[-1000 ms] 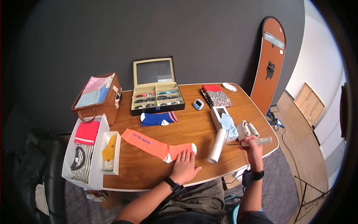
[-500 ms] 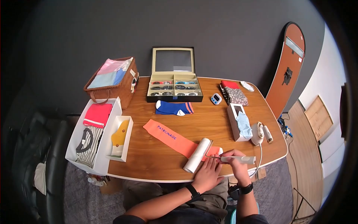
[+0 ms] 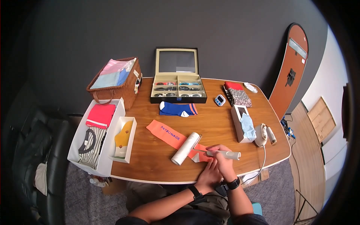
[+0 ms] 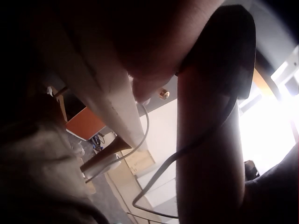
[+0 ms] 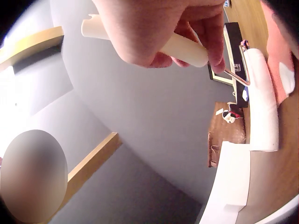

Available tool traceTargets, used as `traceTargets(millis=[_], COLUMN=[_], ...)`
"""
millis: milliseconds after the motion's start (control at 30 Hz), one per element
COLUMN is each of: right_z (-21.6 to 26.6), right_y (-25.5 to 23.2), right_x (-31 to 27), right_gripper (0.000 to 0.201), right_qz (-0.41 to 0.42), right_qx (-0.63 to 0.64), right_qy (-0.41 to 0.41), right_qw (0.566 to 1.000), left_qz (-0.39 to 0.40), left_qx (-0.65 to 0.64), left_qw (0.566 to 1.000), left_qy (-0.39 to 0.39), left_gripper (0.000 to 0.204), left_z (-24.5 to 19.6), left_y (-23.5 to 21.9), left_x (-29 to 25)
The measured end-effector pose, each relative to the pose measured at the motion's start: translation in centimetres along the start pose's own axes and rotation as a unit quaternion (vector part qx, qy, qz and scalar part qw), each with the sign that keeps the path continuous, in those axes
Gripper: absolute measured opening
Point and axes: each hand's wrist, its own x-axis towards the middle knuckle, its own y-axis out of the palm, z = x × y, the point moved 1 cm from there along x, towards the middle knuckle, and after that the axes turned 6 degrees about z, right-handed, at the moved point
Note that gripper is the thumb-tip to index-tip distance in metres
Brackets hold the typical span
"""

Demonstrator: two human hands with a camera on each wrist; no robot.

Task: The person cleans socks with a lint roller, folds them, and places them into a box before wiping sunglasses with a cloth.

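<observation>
An orange sock (image 3: 165, 132) with purple "PATRONAGE" lettering lies slantwise on the wooden table. My left hand (image 3: 208, 177) rests at its toe end, the fingers partly hidden under my right hand. The right hand (image 3: 224, 165) grips the pale handle of a lint roller (image 3: 186, 148). Its white cylinder lies across the middle of the sock, tilted, with the lower end past the sock's near edge. In the right wrist view the fingers wrap the handle (image 5: 184, 50), and a bent metal rod links it to the cylinder (image 5: 264, 107). The left wrist view is mostly dark.
A blue sock (image 3: 176, 109) lies before an open eyewear case (image 3: 178, 100). On the left stand a wicker basket (image 3: 129, 93) and white boxes (image 3: 83, 165) of folded clothes. Rightward are a timer (image 3: 219, 100), a mask box (image 3: 239, 129) and a corded white device (image 3: 260, 137).
The right hand has brought the lint roller leftward from the table's right side onto the sock, then farther along it toward the lettering. The left hand stays by the toe; the head view has shifted.
</observation>
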Motion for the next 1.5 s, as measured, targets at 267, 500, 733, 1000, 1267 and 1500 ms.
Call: traceTargets(millis=[267,500,733,1000,1267,1500], right_z=[2.2,-0.6,-1.2,0.9,0.7,1.9], right_y=[-3.0,-3.6,-2.9,-4.7,-5.7,-4.9], right_x=[-1.3,-2.0,-2.8,-4.7,-5.7,-6.1], right_gripper=[0.017,0.017,0.016,0.022,0.017,0.014], right_qz=[-0.025,-0.011,-0.016,-0.015,-0.018,-0.052], right_qx=[-0.005,-0.027,-0.016,-0.016,0.024,0.031], right_qy=[-0.058,-0.017,-0.008,-0.049,-0.050,-0.098], right_qw=[0.998,0.999,1.000,0.999,0.998,0.993], left_qz=[-0.139,-0.095,-0.063,-0.087,-0.082,-0.059], left_qx=[-0.042,-0.004,0.004,0.006,0.006,-0.007], left_qw=[0.984,0.991,0.994,0.992,0.992,0.993], left_qy=[-0.107,-0.090,-0.091,-0.092,-0.097,-0.100], left_gripper=[0.080,0.076,0.074,0.074,0.074,0.076], left_z=[1.7,1.3,1.2,1.0,1.1,1.0], left_y=[-2.2,-1.5,-2.0,-2.1,-2.3,-2.5], left_x=[-1.1,-1.4,-1.2,-1.2,-1.2,-1.4])
